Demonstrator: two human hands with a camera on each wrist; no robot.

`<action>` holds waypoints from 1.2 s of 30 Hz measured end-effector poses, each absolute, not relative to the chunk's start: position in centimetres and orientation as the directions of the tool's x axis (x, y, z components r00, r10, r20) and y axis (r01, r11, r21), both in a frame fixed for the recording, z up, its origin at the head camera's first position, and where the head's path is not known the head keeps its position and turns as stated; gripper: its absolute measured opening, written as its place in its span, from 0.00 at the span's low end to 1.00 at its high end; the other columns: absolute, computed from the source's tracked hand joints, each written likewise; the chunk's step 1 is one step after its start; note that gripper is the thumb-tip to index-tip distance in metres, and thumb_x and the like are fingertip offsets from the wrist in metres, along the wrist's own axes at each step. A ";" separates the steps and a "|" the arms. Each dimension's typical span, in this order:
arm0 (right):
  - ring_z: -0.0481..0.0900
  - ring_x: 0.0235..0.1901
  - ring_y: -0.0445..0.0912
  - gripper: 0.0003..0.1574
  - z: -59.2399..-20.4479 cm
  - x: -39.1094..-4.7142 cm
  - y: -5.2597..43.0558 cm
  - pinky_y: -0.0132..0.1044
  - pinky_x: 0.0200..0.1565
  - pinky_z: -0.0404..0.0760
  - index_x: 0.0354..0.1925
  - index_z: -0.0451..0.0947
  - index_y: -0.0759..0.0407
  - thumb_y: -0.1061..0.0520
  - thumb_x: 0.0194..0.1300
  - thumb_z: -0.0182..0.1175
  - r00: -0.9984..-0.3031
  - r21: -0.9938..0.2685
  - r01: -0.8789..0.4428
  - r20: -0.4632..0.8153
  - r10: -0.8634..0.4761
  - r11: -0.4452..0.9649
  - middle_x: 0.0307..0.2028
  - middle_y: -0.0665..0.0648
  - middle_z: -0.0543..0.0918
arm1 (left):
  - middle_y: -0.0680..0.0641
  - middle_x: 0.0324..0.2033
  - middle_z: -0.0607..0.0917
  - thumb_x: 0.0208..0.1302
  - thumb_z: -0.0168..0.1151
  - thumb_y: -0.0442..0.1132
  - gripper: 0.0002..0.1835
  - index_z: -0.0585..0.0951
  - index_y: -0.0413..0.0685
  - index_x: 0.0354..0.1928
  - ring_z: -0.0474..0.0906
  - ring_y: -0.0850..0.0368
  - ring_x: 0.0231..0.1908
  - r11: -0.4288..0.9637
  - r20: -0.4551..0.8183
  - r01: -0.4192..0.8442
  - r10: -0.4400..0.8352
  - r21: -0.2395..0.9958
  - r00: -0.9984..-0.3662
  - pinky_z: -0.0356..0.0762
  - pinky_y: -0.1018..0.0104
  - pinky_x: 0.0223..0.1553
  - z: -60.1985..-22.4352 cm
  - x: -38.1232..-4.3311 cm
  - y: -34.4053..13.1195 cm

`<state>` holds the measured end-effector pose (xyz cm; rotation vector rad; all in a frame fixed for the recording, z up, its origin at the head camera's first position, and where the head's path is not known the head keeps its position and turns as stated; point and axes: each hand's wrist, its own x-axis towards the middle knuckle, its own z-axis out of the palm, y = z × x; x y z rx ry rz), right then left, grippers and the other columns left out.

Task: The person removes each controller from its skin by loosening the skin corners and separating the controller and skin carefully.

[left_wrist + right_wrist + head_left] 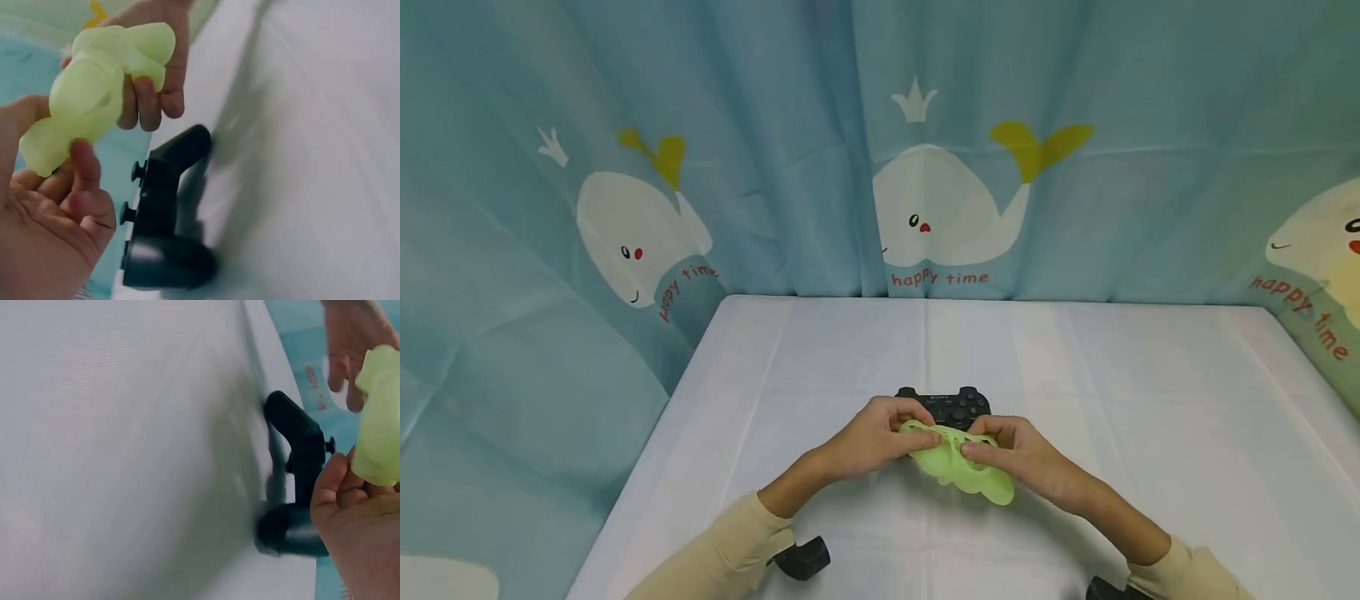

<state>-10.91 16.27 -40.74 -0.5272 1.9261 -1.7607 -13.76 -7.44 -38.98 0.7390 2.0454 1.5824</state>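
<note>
A soft, translucent light green silicone controller cover (958, 468) is held above the table between both hands. My left hand (874, 440) pinches its left end between thumb and fingers, and my right hand (1037, 463) pinches the right part the same way. Openings show along the cover's upper edge in the head view. Just beyond it, a black Sony game controller (958, 408) lies on the table, partly hidden behind the hands and cover. In the left wrist view the controller (159, 215) shows its two thumbsticks from the side, apart from the cover (94, 87).
A white cloth covers the table (1150, 417). Behind it and on the left hangs a blue curtain (775, 167) printed with white whales. Black wrist mounts sit by the cuffs, one (803, 558) beside the left sleeve.
</note>
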 end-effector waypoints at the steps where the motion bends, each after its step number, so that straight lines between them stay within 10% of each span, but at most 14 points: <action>1: 0.79 0.28 0.50 0.11 -40.8 -11.0 16.5 0.40 0.31 0.77 0.36 0.72 0.66 0.57 0.66 0.52 -0.818 -0.995 0.052 -0.095 -0.567 0.091 0.30 0.62 0.79 | 0.50 0.27 0.81 0.59 0.61 0.40 0.08 0.81 0.43 0.37 0.69 0.57 0.21 0.178 -0.035 0.108 0.652 0.978 -0.757 0.67 0.69 0.22 -39.1 -13.8 -7.4; 12: 0.72 0.27 0.42 0.17 -40.4 -11.1 17.3 0.35 0.33 0.73 0.27 0.65 0.71 0.58 0.69 0.44 -0.737 -0.995 0.089 -0.035 -0.675 -0.046 0.27 0.54 0.74 | 0.50 0.25 0.75 0.63 0.50 0.41 0.13 0.75 0.36 0.39 0.66 0.64 0.21 -0.131 -0.076 -0.285 0.784 0.950 -0.616 0.63 0.71 0.22 -39.2 -13.2 -7.4; 18: 0.73 0.34 0.45 0.17 -40.4 -11.0 18.4 0.40 0.40 0.70 0.31 0.67 0.66 0.63 0.66 0.31 -0.615 -0.916 0.270 0.072 -0.786 -0.295 0.34 0.55 0.74 | 0.51 0.23 0.72 0.65 0.49 0.43 0.15 0.74 0.33 0.35 0.70 0.62 0.30 0.080 -0.128 -0.116 0.850 0.990 -0.510 0.69 0.69 0.37 -39.2 -13.2 -7.1; 25: 0.68 0.25 0.43 0.18 -40.0 -11.2 17.8 0.35 0.30 0.74 0.37 0.65 0.63 0.60 0.72 0.28 -0.629 -0.856 0.380 0.039 -0.776 -0.351 0.22 0.52 0.62 | 0.53 0.28 0.80 0.62 0.56 0.39 0.13 0.68 0.39 0.25 0.76 0.62 0.35 0.015 -0.012 0.000 0.835 1.000 -0.551 0.71 0.68 0.38 -39.5 -13.1 -5.9; 32: 0.62 0.19 0.40 0.22 -39.7 -11.9 18.4 0.32 0.28 0.69 0.41 0.63 0.69 0.54 0.73 0.29 -0.694 -0.988 0.126 -0.024 -0.719 -0.088 0.19 0.50 0.61 | 0.46 0.12 0.78 0.60 0.56 0.38 0.18 0.64 0.38 0.18 0.80 0.51 0.29 -0.111 0.110 0.033 0.810 0.993 -0.576 0.69 0.71 0.32 -39.7 -13.0 -5.9; 36: 0.62 0.19 0.41 0.29 -40.2 -12.2 19.4 0.34 0.28 0.67 0.41 0.69 0.65 0.48 0.72 0.25 -0.580 -0.981 0.170 -0.020 -0.815 -0.097 0.20 0.49 0.65 | 0.45 0.12 0.79 0.61 0.54 0.37 0.16 0.66 0.36 0.18 0.79 0.50 0.26 -0.106 0.104 0.028 0.823 0.994 -0.558 0.70 0.68 0.35 -39.8 -12.6 -5.8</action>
